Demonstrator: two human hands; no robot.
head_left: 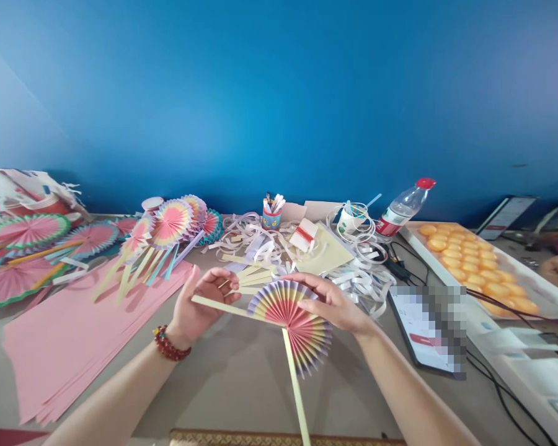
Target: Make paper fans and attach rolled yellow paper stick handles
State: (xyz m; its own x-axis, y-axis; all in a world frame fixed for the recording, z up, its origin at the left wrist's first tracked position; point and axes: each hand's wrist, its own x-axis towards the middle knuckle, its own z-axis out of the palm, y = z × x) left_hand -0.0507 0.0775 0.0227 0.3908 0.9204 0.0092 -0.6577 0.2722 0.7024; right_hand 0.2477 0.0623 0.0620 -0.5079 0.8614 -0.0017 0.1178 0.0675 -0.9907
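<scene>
A pleated paper fan [304, 341], pink in the middle with yellow and purple toward its rim, is partly spread above the grey table. Two pale yellow paper strips extend from its centre: the left strip [235, 310] points left, and the lower strip [295, 384] runs toward the table's front edge. My right hand [332, 303] grips the fan's upper right side, thumb over the front of the pleats. Beside the left strip's outer end, my left hand [204, 306] has loosely curled fingers, apart, with nothing visible held in them. A red bead bracelet [172, 345] circles that wrist.
Pink paper sheets [84, 334] and finished-looking fans [170, 223] lie left. Behind are loose yellow strips [255, 275], white paper scraps [365, 279] and a pen cup [272, 218]. Rightward are a bottle [397, 214], a phone [411, 328], cables [493, 378] and a tray of orange balls [439, 272].
</scene>
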